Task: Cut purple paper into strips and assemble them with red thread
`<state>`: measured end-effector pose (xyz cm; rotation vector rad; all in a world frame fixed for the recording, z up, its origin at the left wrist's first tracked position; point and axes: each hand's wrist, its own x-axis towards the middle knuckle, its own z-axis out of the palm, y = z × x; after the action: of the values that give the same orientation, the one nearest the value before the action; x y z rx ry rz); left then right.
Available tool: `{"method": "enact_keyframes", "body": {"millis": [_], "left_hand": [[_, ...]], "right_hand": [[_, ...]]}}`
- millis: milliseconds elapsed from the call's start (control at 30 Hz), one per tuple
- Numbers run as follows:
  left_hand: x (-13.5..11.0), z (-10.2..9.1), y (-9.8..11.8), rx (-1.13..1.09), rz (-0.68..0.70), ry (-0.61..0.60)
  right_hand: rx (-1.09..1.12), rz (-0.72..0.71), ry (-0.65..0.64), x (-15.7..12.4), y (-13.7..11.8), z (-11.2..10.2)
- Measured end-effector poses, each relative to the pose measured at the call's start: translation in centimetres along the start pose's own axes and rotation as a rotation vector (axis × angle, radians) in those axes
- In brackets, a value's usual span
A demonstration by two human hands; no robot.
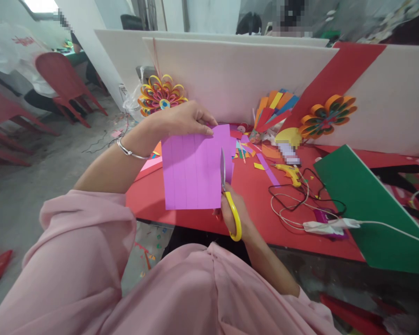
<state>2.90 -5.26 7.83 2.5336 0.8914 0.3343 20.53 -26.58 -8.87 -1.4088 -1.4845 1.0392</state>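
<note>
A purple paper sheet [192,172] marked with several upright lines hangs in front of me over the red table. My left hand [192,120] pinches its top edge near the upper right corner, thumb in front. In my right hand [235,209] is a pair of scissors [234,216] with yellow handles, blades pointing up. The blades lie at the sheet's right side, where a cut runs up from the bottom edge and a strip bends away to the right. Part of my right hand's fingers is hidden behind the handles.
Paper scraps, a yellow glue gun [289,174], tangled cables and a white power strip [330,225] lie on the red table [254,209]. A green board [377,214] leans at right. Paper flowers [328,116] stand by white panels [244,83]. A person sits near red chairs [56,77] at left.
</note>
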Motion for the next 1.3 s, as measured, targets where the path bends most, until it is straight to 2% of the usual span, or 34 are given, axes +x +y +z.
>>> {"method": "enact_keyframes", "body": {"millis": [900,1133,1300], "left_hand": [[0.36,0.17,-0.31,-0.033,-0.045,-0.055],[-0.01,0.18,0.1,-0.041,-0.1,-0.056],[0.09,0.21,-0.17,-0.048,-0.067,-0.053]], "right_hand": [[0.027,0.037,0.01,0.06,-0.41,-0.1],[0.053,0.059,0.024,-0.06,-0.4,0.05],[0.046,0.074,0.027,0.0,-0.44,0.03]]}}
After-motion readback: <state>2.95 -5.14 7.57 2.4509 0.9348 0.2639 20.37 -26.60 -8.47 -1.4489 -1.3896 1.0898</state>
